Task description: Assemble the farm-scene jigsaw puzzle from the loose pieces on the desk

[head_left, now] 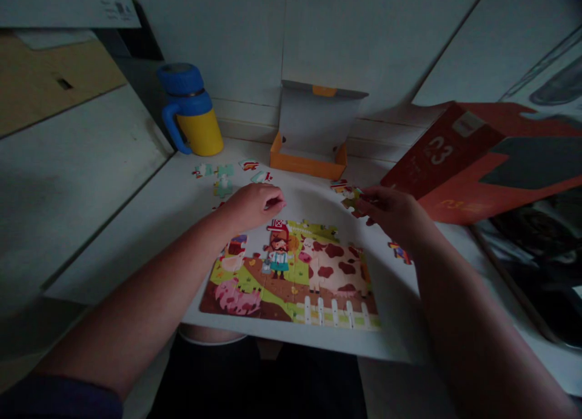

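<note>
farm puzzle (295, 279) — flat, part-built, near table edge | loose piece (352, 202) — at right fingertips

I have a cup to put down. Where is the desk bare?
Bare: the near left desk between the puzzle and the left edge; also between the mug and orange box. Crowded: loose pieces by the left hand, and around the right hand.

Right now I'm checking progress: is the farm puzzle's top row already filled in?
No, the farm puzzle lacks most of its top row, and loose pieces lie beyond it.
</note>
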Demonstrator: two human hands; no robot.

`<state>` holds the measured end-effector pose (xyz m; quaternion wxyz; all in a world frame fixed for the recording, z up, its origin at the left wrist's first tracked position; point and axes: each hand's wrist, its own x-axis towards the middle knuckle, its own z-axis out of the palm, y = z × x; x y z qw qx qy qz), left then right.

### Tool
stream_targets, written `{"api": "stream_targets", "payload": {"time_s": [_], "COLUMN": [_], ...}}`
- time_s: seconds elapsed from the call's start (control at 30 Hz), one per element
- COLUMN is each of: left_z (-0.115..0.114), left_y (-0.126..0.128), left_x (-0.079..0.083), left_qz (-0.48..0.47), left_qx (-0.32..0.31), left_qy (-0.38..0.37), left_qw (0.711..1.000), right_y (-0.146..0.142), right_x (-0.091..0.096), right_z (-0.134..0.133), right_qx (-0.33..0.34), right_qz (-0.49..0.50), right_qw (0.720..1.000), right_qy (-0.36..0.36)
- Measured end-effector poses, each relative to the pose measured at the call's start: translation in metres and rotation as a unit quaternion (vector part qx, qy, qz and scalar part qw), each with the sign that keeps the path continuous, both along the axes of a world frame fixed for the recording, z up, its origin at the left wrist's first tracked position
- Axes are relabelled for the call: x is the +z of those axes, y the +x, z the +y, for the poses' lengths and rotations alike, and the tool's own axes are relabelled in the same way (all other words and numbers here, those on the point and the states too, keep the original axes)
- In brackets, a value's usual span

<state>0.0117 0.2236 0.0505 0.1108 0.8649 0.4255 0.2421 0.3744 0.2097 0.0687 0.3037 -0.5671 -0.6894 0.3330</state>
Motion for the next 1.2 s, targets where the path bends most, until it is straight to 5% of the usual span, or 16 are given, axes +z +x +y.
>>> {"api": "stream_targets", "payload": {"time_s": [0.23,0.47,1.2], "left_z": [0.001,-0.001,-0.001], "left_y": [-0.001,0.001,0.001], "left_x": [0.002,0.003,0.004], "left_qz": [-0.001,0.004,0.020], "left_qx": [0.008,0.012,0.006], "left_qy": [-0.008,-0.008,-0.004], "left_qw": [1.000,1.000,1.000], "right_y": [0.009,0.003,0.005], "right_x": [0.006,0.011,-0.002], "right_z": [-0.007,-0.015,-0.008], "right_qx": [0.039,0.156,0.138], "right_qz": [-0.058,-0.124,-0.220], "right_qw": [0.997,0.977,0.966], "right_qy": [0.016,-0.071,-0.018]}}
